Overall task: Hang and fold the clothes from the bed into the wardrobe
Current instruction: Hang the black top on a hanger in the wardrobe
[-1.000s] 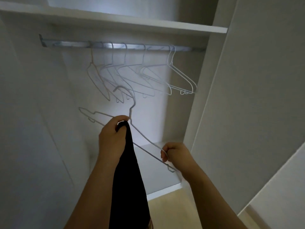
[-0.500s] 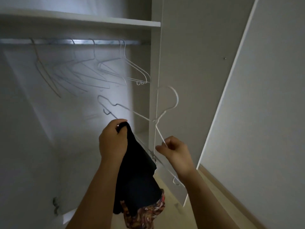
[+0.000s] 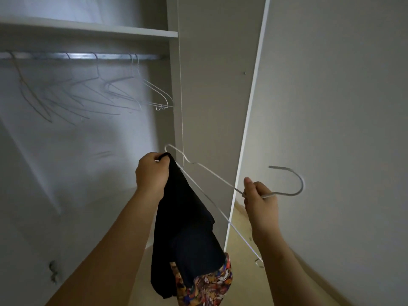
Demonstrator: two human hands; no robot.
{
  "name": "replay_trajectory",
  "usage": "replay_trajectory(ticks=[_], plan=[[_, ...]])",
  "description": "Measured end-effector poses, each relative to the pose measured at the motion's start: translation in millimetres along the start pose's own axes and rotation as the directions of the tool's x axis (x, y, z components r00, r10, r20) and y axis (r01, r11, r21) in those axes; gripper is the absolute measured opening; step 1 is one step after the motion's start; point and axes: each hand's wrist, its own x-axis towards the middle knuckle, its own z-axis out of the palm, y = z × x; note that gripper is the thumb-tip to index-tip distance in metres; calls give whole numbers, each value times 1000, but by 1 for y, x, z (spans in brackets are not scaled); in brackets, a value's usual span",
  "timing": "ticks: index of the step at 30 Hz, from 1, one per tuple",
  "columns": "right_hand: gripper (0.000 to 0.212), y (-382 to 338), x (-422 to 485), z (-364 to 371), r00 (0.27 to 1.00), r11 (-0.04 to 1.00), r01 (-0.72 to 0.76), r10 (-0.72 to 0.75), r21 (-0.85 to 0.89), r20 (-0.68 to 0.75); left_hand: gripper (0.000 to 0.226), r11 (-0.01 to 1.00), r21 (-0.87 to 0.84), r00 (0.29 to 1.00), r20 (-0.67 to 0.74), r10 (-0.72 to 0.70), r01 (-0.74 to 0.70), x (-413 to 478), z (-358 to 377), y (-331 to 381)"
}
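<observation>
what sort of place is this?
Likely a bedroom or dressing area, at an open wardrobe: a metal hanging rail with empty wire hangers and a shelf above it.
</observation>
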Motion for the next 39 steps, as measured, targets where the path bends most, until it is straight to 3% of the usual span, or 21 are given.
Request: replay_trajectory(ticks=[6,11,14,19,21,25,30,34,39], plan=[[31,-8,4,-18,996,994,-83,86,68,-36,10,998,61,986,166,-27,18,-9,33,23],[28,-11,2,-27,994,994,-90,93,56,-53,17,988,122,984,136,-115,99,13,24,25],[20,-14,2,-34,992,990,-100,107,98,-68,35,968,193,977,106,-183,161,25,11,23],[22,-14,-1,-33,994,994,-106,105,-41,-16,13,953,176,955,122,-271,248,33,3,25],[24,-14,-4,-27,993,990,-120,120,-71,2,18,953,179,958,114,-265,242,33,0,24],[27,-17,-8,-11,986,982,-155,160,-103,45,25,932,362,995,81,-60,27,29,-5,20],[33,-26,-13,9,961,970,-223,235,-91,145,13,776,582,969,138,203,-245,17,-5,9],[29,-30,-16,27,948,961,-255,270,-102,171,12,715,576,918,264,295,-396,5,-7,0],[28,-30,-17,39,916,938,-343,347,-52,204,15,776,435,882,334,331,-456,1,-10,-7]])
